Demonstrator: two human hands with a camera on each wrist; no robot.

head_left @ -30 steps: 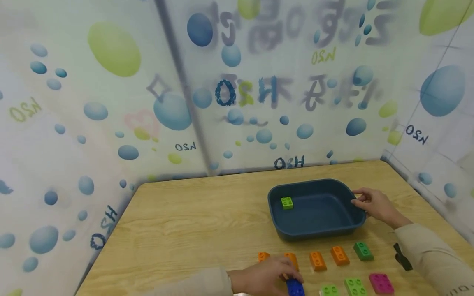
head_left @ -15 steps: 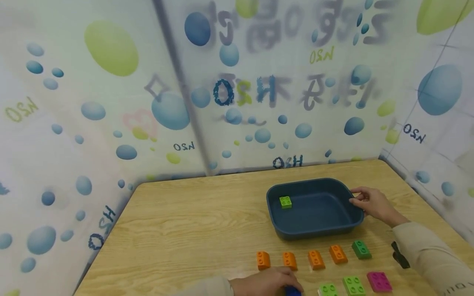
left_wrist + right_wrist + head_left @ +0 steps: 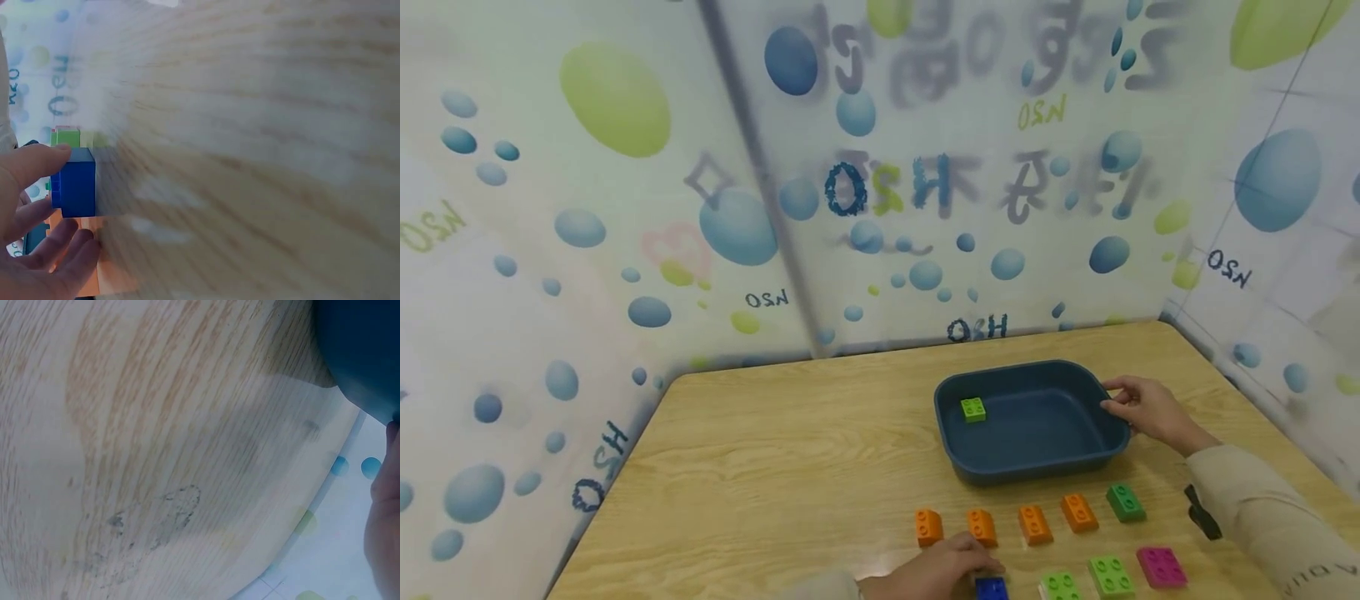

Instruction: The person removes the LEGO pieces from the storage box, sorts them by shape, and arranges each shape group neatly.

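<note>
My left hand (image 3: 934,572) is at the lower edge of the head view, pinching a dark blue toy building brick (image 3: 79,184) between thumb and index finger. The brick sits on the table in the left wrist view, its studs facing the palm; the other fingers are loosely bent beside it. My right hand (image 3: 1153,412) grips the right rim of a dark blue rectangular tub (image 3: 1037,475), thumb over the edge. A lime green brick (image 3: 973,409) lies inside the tub, near its left wall. In the right wrist view, only the tub's corner and part of the hand show.
Several orange bricks, one of them an orange brick (image 3: 1034,525), form a row before the tub, with a dark green brick (image 3: 1126,502) at its right end. Nearer are lime bricks (image 3: 1111,576) and a magenta brick (image 3: 1162,567). A black object (image 3: 1202,512) lies by the right sleeve.
The left hand and blue brick have shifted slightly toward me, uncovering the orange bricks behind. The right hand keeps its grip on the tub. The head view has turned slightly right.
</note>
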